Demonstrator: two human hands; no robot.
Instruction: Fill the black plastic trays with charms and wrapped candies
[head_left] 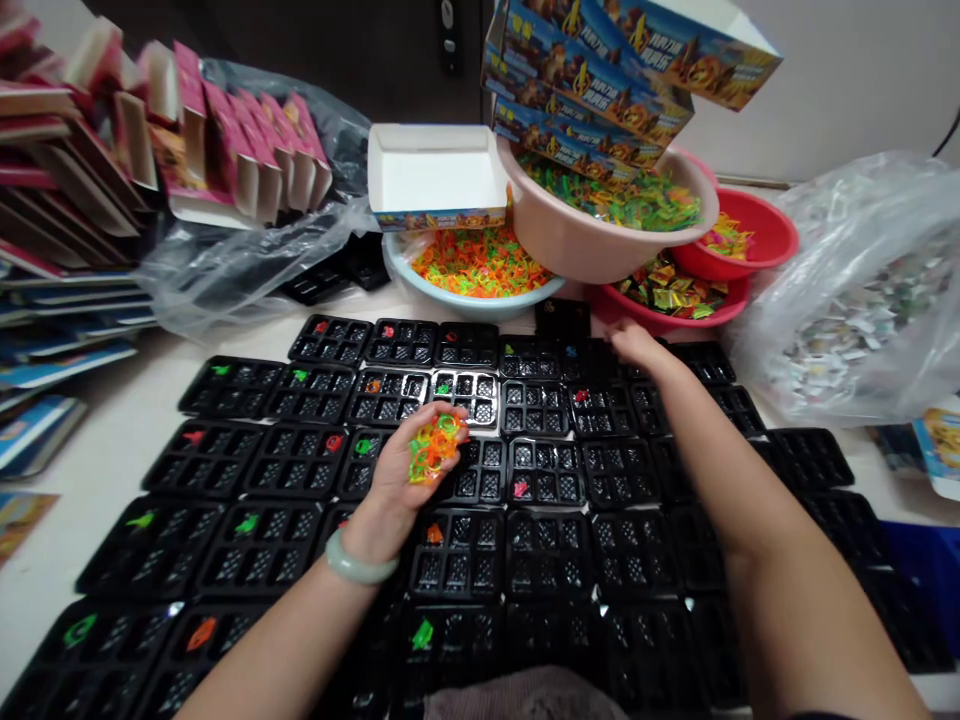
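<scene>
mid-frame, my half-curled left hand cups plastic trinkets, likely against spills; upper right, my right hand's grip i can't tell.

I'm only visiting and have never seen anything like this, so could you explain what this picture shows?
There is no machine here: these are a person's own bare hands. The one picture comes from a camera worn on the person's head, looking forward and down.

The left hand, with a pale bracelet on its wrist, cradles a palmful of small plastic pieces, green, orange and yellow. The right hand reaches over the back rows; whether it grips anything is hidden.

Rows of black trays, divided into compartments, cover much of the surface. Several have one bright piece inside. Behind them stand a pale blue basin of similar pieces and a pale pink tub with blue boxes stacked on it.
</scene>
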